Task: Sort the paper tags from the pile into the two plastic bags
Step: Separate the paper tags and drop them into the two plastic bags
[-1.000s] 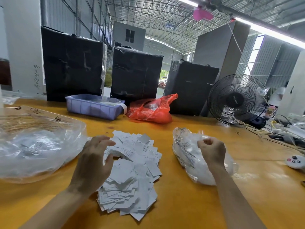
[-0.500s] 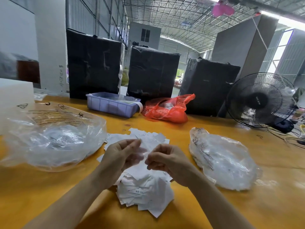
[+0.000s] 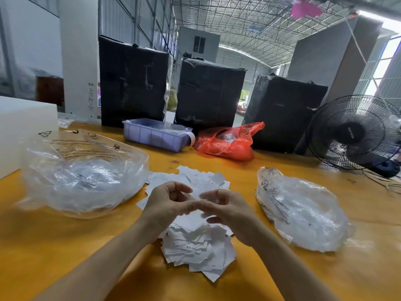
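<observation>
Many tags remain in the pile between the left bag and right bag, both already holding some. Left hand and right hand meet above it, curled fingers seemingly pinching a tag, though blur hides it.

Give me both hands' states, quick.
Left hand: fingers curled, pinching a paper tag.
Right hand: curled, seems to pinch the same tag.
</observation>
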Tool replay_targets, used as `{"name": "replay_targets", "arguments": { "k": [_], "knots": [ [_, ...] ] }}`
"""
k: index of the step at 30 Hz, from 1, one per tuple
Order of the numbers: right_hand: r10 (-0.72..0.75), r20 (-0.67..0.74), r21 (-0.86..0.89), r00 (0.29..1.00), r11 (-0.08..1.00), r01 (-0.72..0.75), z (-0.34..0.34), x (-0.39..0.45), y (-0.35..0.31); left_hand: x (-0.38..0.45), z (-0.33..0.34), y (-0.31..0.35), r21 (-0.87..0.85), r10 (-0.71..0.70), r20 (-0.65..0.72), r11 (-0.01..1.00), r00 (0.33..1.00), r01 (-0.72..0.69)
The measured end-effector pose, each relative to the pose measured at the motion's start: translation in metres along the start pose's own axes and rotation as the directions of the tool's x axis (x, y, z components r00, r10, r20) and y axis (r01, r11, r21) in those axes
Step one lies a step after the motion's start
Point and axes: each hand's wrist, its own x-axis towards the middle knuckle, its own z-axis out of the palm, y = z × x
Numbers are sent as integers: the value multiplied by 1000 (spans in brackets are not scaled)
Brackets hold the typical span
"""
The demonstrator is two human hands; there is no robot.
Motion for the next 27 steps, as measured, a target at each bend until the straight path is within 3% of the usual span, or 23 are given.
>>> {"name": "replay_targets", "arguments": {
  "k": [3,9,14,16,19,21,24,27],
  "knots": [
    [-10,-52,122,999,992,17,-5,1,0,2,-2,-1,-5,3,-14,1000,1000,-3],
    [9,-107,189,994,982,12,-5,3,-1,4,-3,0,-64,-41,-53,997,998,38],
    [68,-154,530,986,848,24,-5,6,-2,-2,4,0,-89,-183,143,976,973,197],
    [47,-142,475,989,879,27,-4,5,-2,-1,6,1,-177,-193,68,963,979,202],
    [-35,-102,222,994,973,57,3,2,-2,4,1,4,-391,-224,-52,901,973,186],
    [-75,-101,183,992,979,92,9,2,1,6,-1,5,-447,-250,-70,873,966,194],
    [-47,-191,383,981,916,118,12,5,1,6,-2,5,-513,-286,74,810,955,282],
    [-2,-245,528,969,839,135,12,6,2,1,1,6,-410,-234,187,864,954,292]
  ]
}}
